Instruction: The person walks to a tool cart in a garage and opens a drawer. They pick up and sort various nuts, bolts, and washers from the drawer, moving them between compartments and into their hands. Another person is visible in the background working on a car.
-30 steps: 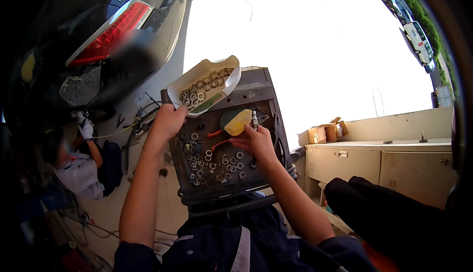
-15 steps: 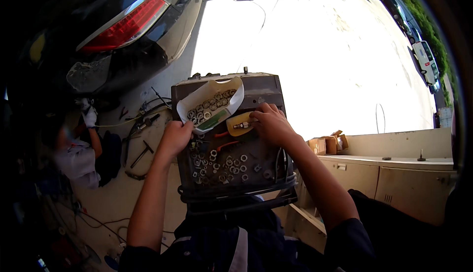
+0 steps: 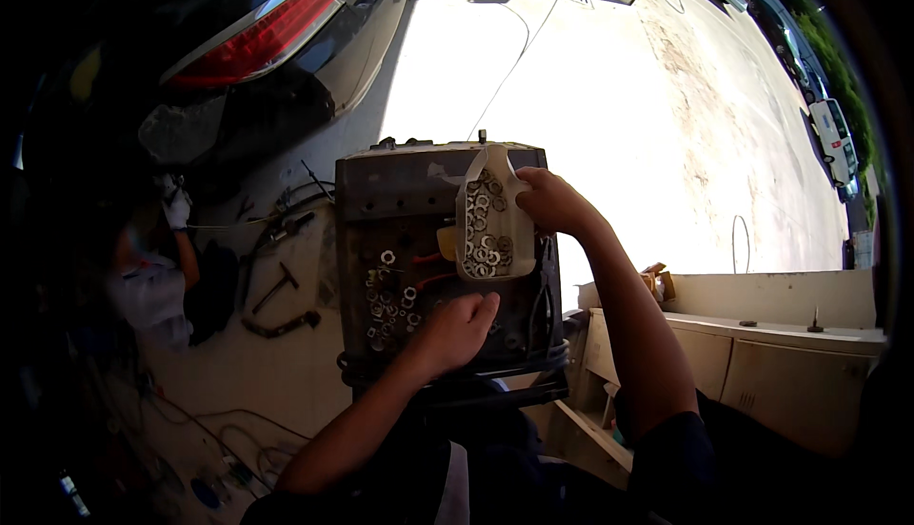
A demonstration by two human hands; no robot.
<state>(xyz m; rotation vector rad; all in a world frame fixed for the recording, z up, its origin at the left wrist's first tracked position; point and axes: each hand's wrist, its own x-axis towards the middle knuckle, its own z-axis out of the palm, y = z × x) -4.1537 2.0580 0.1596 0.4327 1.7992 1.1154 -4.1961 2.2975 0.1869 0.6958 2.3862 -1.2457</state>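
Observation:
My right hand [image 3: 557, 201] grips the right side of a cut-open white plastic container [image 3: 520, 257], raised over the dark metal cart top [image 3: 376, 206]. Several metal nuts [image 3: 484, 249] and rings lie inside it. Below the container my left hand [image 3: 455, 330] hovers low over the cart top, its fingers curled in; anything inside them is hidden. Loose nuts [image 3: 385, 311] are scattered to its left. Partly behind the container sit a yellow cup-like piece [image 3: 446, 242] and orange-handled tools [image 3: 430, 259].
A black cable [image 3: 457, 365] runs along the cart's near edge. To the left, a co-worker's gloved hand [image 3: 175, 211] is beside a dark car [image 3: 286, 97]. A T-shaped tool [image 3: 277, 287] and hoses lie on the floor. Cream cabinets [image 3: 700, 358] stand at right.
The container has passed from my left hand to my right, shifted right and turned upright. My left hand has come down nearer me over the loose nuts. My right hand has left the yellow piece.

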